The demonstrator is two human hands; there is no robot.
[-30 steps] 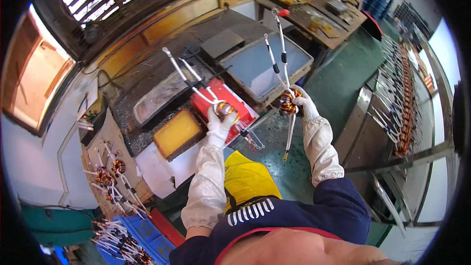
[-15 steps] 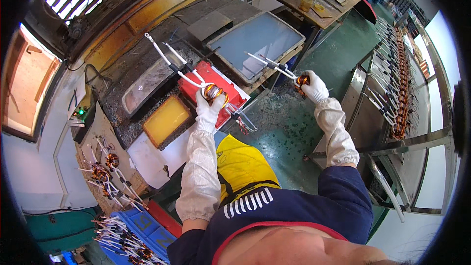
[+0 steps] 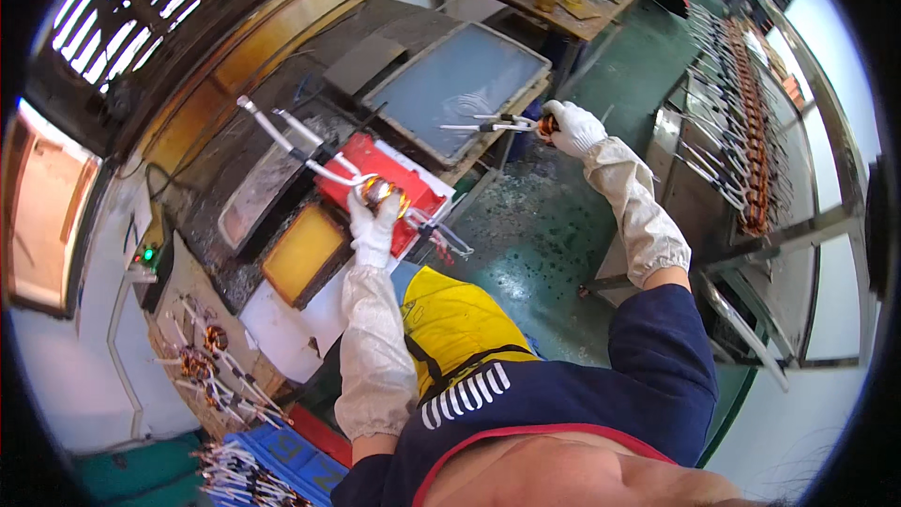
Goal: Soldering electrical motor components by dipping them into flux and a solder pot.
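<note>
My left hand, in a white glove, is closed around a ring-shaped copper coil. White-sleeved leads stick out from that coil toward the upper left, above the dark bench, and more leads reach to its lower right. Beneath it lies a red board. Farther right, my gloved right hand grips a second copper coil. Its white leads point left, their tips over the near right part of a shallow tray of bluish liquid; whether they touch the liquid I cannot tell.
A yellow-filled square pan and a long metal trough sit on the left of the bench. Several coils lie at lower left, above a blue crate. On the right, a metal rack carries a row of coils.
My right hand has moved up and left, and its coil's leads now lie more level. My left hand still holds its coil, slightly lower. The whole view has shifted somewhat.
</note>
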